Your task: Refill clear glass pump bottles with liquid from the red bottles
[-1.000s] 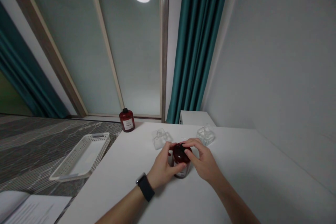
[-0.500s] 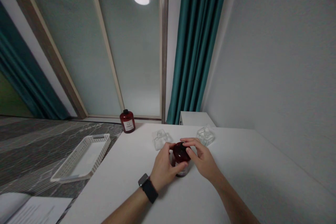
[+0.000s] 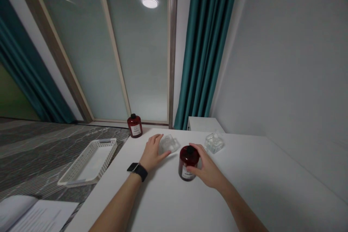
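A dark red bottle with a black cap and white label stands upright on the white table. My right hand grips it from the right side, thumb across the label and fingers behind. My left hand, with a black watch on its wrist, has its thumb and fingers spread beside a clear, see-through squarish object. Whether the fingers touch that object I cannot tell. Farther right, behind the bottle, lies a second clear, blocky object. Another red bottle stands at the table's far left corner.
A white perforated basket sits to the left, on a grey patterned surface below the table's left edge. An open book lies at the lower left. Past the far edge are a white cabinet, a teal curtain and frosted glass panels.
My left hand has let go of the red bottle and moved left to the clear squarish object. My right hand has shifted from the bottle's cap down onto its side.
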The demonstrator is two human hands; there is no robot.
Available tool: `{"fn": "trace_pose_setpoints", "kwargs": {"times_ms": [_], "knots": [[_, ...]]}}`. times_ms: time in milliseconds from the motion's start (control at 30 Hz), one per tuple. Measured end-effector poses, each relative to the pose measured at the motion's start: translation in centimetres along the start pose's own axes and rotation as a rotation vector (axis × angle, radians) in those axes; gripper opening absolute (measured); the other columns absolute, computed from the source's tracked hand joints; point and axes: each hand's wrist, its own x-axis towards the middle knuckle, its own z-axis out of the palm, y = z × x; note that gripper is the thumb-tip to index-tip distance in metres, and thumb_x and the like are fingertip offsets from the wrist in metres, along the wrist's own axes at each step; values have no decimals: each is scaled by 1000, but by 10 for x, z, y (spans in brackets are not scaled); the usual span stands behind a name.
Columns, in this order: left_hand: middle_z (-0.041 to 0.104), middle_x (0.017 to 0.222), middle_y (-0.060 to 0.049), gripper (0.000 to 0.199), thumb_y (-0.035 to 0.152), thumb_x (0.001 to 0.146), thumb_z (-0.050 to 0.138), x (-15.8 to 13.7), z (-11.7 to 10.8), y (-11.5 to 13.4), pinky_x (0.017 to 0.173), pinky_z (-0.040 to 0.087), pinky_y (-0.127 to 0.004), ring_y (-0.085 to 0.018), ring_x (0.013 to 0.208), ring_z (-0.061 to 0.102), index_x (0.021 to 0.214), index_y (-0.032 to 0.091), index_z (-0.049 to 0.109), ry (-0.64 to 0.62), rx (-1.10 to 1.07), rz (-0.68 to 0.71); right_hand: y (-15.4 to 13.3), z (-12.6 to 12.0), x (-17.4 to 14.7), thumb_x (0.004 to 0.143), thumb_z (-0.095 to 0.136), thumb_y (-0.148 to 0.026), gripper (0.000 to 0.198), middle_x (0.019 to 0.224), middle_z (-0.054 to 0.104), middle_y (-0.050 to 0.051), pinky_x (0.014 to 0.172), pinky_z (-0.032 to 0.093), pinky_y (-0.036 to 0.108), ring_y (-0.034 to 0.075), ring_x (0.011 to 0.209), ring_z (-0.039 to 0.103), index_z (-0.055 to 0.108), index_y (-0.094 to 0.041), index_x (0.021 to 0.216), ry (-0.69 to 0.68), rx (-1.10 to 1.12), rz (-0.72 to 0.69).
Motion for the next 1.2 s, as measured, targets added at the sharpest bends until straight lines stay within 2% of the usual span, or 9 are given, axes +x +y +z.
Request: {"fn": "trace_pose_setpoints", "kwargs": {"times_ms": [100,200,333,500,600,800,1067,1200], "knots": [[54,128,-12,53,35,84,67,-1,6,-5,104,43,-48,-31,120,52,131,21,48,-43,-64,-19,4,3,3,71,71,-14,69,135,52,10,113,33,51,28,129,48,47,-25,135,16,0,-18],[57,121,-12,47,30,84,65,0,8,-6,99,47,-46,-29,113,57,127,19,49,-47,-119,-47,8,4,8,74,69,-15,67,137,52,10,113,34,50,27,129,49,45,-25,137,28,-15,-42],[59,120,-11,46,29,82,67,1,0,-7,99,47,-46,-28,111,58,124,17,51,-91,-181,-51,11,3,21,77,68,-19,65,137,52,11,112,35,49,26,128,50,44,-24,138,10,-28,-50],[62,118,-10,47,28,79,69,1,-16,-9,93,50,-44,-28,107,61,122,18,52,-189,-296,-89,19,3,53,78,67,-21,63,136,53,10,111,37,46,24,125,53,44,-23,137,1,-4,-56],[63,117,-10,48,26,75,70,1,-22,-10,91,52,-43,-27,105,62,119,19,53,-210,-337,-106,26,8,74,78,68,-23,62,131,56,10,108,40,44,24,121,56,45,-21,136,-3,-6,-66],[63,117,-10,47,25,72,71,0,-26,-9,90,53,-43,-28,105,62,116,19,55,-212,-374,-98,40,16,103,78,67,-23,63,133,55,10,110,38,45,24,123,54,44,-22,137,28,-23,-79],[61,120,-11,52,30,73,72,0,-27,-10,88,51,-41,-29,108,60,120,18,52,-250,-367,-114,48,23,113,78,68,-27,70,141,49,15,113,34,45,26,131,49,41,-19,142,62,-67,-79],[61,120,-11,48,30,76,70,0,-26,-10,87,50,-39,-27,106,60,119,19,53,-255,-361,-122,49,18,108,79,69,-32,76,144,49,14,108,40,46,26,130,50,36,-23,146,120,-106,-83]]}}
